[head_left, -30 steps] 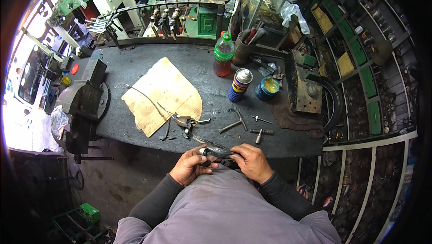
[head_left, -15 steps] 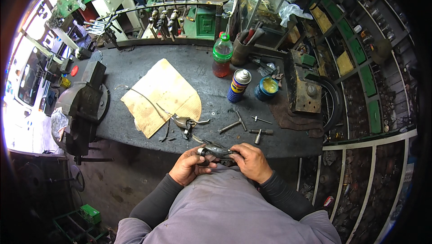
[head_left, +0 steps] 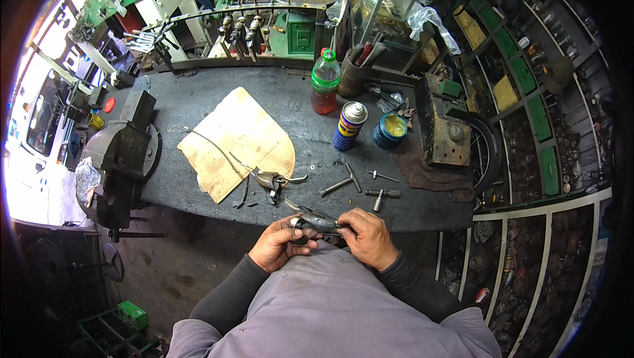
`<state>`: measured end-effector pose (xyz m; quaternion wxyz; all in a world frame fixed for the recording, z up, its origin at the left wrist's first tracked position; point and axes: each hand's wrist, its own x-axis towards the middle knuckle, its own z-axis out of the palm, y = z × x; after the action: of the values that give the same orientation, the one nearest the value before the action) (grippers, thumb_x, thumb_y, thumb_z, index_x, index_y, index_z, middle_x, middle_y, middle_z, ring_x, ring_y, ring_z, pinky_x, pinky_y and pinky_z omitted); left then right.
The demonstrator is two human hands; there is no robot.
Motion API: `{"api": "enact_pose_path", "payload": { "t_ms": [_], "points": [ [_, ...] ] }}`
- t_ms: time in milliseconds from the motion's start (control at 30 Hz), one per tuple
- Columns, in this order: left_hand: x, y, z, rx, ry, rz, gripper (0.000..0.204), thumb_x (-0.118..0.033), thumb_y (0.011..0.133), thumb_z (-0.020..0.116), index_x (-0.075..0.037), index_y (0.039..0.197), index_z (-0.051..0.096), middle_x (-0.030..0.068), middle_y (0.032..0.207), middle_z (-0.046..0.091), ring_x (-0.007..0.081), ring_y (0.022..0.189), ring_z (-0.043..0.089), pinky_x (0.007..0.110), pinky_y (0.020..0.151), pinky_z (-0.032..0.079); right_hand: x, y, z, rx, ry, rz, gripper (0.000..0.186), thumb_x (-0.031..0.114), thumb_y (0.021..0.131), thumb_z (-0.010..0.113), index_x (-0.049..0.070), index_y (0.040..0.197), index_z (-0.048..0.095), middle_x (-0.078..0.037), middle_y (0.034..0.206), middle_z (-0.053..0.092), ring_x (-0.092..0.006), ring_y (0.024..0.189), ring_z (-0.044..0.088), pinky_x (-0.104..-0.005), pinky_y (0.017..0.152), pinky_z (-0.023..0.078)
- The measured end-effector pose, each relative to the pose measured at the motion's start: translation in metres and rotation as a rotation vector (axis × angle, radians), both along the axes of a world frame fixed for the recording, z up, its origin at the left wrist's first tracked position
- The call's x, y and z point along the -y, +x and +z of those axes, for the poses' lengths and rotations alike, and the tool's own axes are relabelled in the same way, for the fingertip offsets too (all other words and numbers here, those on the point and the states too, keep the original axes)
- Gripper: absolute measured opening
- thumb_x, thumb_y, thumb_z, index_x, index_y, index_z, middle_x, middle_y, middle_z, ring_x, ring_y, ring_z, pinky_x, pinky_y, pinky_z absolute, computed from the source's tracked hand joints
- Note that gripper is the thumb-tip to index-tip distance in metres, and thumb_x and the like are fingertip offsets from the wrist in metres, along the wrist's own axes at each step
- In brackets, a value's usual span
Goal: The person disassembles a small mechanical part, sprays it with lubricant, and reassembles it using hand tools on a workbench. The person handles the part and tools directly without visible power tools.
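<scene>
- We see the dark lever-like part [head_left: 318,222] held between both hands, in front of the shirt [head_left: 310,298] and near the front edge of the bench [head_left: 300,120].
- We see the left hand [head_left: 284,242] grasping its left end, thumb and fingers about the silver ring.
- We see the right hand [head_left: 368,238] pinching the other end with thumb and fingertips.
- As far as we can judge, handling of this part is under way and unfinished: it is off the bench and not yet put down. We cannot tell what is fitted or loosened inside.
- We find a second lever unit [head_left: 267,180] untouched, partly on the cardboard [head_left: 257,127], its state of assembly unclear to us.
- We count a T-handled tool [head_left: 338,186], a shorter T-shaped tool [head_left: 381,194] and a loose washer [head_left: 312,166] lying out of hand.
- We note the grease tub [head_left: 391,130] uncovered beside the spray can [head_left: 350,127]; neither is being touched.
</scene>
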<state>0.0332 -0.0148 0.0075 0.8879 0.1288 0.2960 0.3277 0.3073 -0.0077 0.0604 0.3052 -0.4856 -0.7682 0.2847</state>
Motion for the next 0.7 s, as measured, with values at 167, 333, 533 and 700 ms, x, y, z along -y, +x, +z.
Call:
{"api": "enact_pose_path", "payload": {
  "t_ms": [167,333,533,700],
  "points": [
    [0.005,0.003,0.005,-0.051,0.127,0.030,0.087,0.000,0.102,0.073,-0.004,0.174,0.025,0.0176,0.135,0.070,0.0238,0.120,0.073,0.037,0.107,0.060,0.003,0.000,0.003,0.000,-0.036,-0.052,0.025,0.005,0.088,0.084,0.005,0.111,0.074,-0.010,0.099,0.074,-0.0309,0.090,0.073,-0.0417,0.085,0.055],
    [0.003,0.001,0.008,-0.240,0.422,-0.018,0.089,0.003,0.101,0.076,-0.003,0.175,0.028,0.0108,0.146,0.066,0.0160,0.127,0.065,0.035,0.114,0.053,0.002,0.006,0.003,0.022,0.060,0.007,0.025,0.007,0.087,0.086,0.007,0.110,0.076,-0.006,0.101,0.075,-0.0281,0.096,0.072,-0.0416,0.093,0.052],
    [0.004,0.002,0.001,-0.329,0.439,0.064,0.078,-0.003,0.099,0.082,-0.001,0.167,0.045,0.0082,0.146,0.066,0.0145,0.129,0.062,0.034,0.114,0.052,0.004,0.004,0.004,0.010,0.095,0.044,0.027,0.007,0.085,0.088,0.007,0.109,0.077,-0.007,0.101,0.075,-0.0287,0.096,0.073,-0.0421,0.093,0.053],
    [0.008,0.005,-0.003,-0.326,0.399,0.115,0.069,-0.006,0.100,0.082,0.000,0.162,0.053,0.0087,0.141,0.069,0.0151,0.124,0.066,0.034,0.108,0.056,0.006,0.003,0.002,0.008,0.089,0.062,0.028,0.005,0.083,0.088,0.006,0.108,0.077,-0.008,0.098,0.075,-0.0302,0.095,0.073,-0.0426,0.092,0.053]
  ]
}}
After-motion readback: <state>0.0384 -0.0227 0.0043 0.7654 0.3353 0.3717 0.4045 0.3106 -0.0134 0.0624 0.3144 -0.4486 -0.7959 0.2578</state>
